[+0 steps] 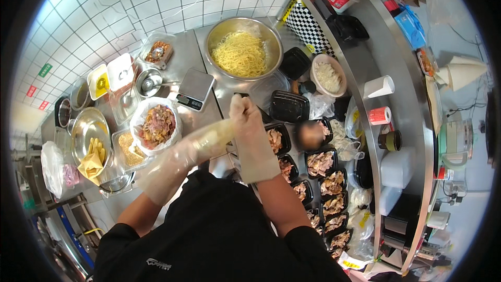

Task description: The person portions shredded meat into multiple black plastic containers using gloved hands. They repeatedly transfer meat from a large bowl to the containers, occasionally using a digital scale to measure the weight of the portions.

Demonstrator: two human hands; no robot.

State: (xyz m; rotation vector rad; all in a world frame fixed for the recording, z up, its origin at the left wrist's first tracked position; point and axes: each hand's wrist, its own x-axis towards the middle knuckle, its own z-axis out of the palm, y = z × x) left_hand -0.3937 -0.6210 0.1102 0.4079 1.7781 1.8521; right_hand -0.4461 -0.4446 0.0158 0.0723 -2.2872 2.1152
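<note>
Gloves, long, translucent, one pair point(255, 159): worn over both forearms beside the tabletop point(189, 47); at clock centre, the right hand point(243, 108) is curled into a narrow, closed grip, with the left hand point(226, 129) set against its wrist, though the left grip is partly hidden and whether glove film is pinched cannot be told. Film could be torn if it is pulled hard. Digital scale point(195, 87) at 10 o'clock, noodle bowl point(274, 53) at 12, meat trays point(286, 141) at 4: could be knocked if an elbow is swung wide.
</note>
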